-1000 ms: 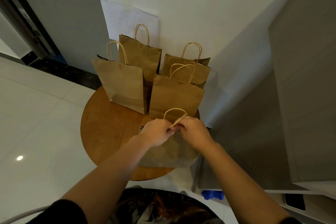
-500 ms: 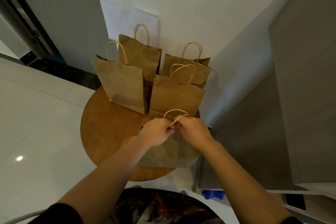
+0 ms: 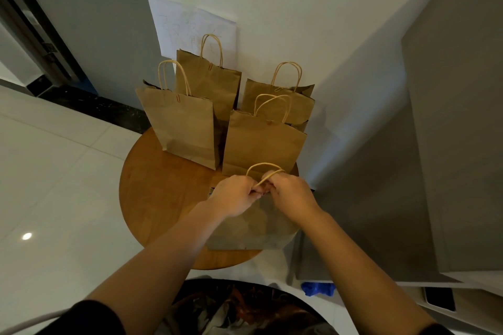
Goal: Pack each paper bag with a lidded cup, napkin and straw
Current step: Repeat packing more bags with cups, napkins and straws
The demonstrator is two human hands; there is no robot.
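Paper bag (image 3: 253, 228) overhangs the round table (image 3: 158, 198) near edge, both hands' fingers (image 3: 254, 189) pinching its handles (image 3: 262, 171).

bags (image 3: 261, 141) crowd rear, table (image 3: 152, 193) left open

Nearest brown paper bag (image 3: 253, 228) upright, top pinched; four more behind (upright, closed).
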